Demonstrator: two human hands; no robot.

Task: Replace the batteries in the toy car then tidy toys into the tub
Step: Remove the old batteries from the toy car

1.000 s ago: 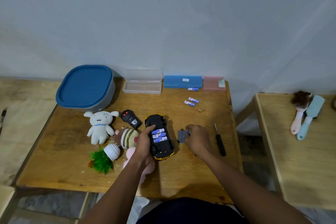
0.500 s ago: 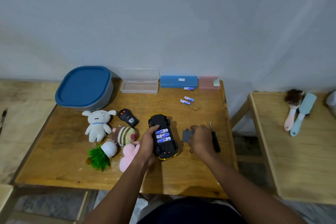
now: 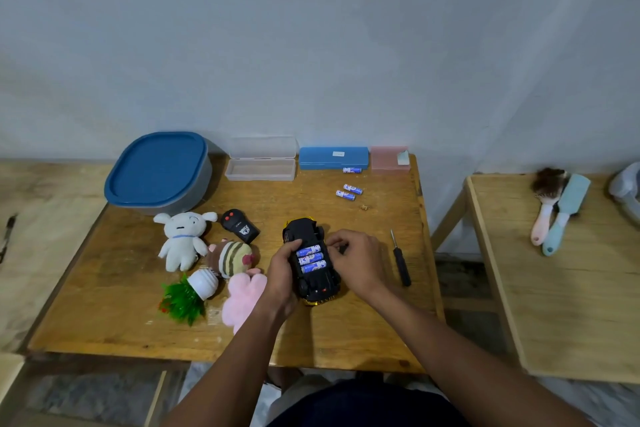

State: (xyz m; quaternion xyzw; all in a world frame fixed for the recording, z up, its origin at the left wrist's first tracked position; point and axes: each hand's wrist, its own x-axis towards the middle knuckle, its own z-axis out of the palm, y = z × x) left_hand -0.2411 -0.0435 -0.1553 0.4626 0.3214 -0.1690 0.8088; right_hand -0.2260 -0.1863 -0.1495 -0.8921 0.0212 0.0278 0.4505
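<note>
Bench (image 3: pixel 121 305): wooden, set against a pale wall; carries all the task items.
Side bench (image 3: pixel 571 305): to the right, apart from the first; two brushes (image 3: pixel 554 211) lie side by side on it.
Tub (image 3: pixel 157 170): grey, blue lid on, at the back left corner of the bench.
Cases: clear case (image 3: pixel 261 163) with its lid open, blue case (image 3: pixel 333 158) and pink case (image 3: pixel 388 159), both closed, in a row along the back edge to the right of the tub.
Left hand (image 3: pixel 282 274): fingers curled round the toy car's left flank, thumb on its underside.
Right hand (image 3: pixel 356 260): fingers curled at the car's right flank, pinching a small dark plate (image 3: pixel 342 248), mostly hidden.
Soft toys: white plush (image 3: pixel 181 239), striped plush (image 3: pixel 232 256), pink plush (image 3: pixel 242 295) and green plant toy (image 3: pixel 187 295), clustered left of the car, in front of the tub.
Toy car (image 3: pixel 304 236): black, upside down, mid-bench between the hands.
Remote (image 3: pixel 240 229): black, between white plush and car.
Screwdriver (image 3: pixel 401 260): black handle, just right of the right hand.
Fitted batteries (image 3: pixel 311 258): three, blue and white, side by side in the car's open bay.
Loose batteries (image 3: pixel 349 192): two together behind the car, a third touching the blue case.
</note>
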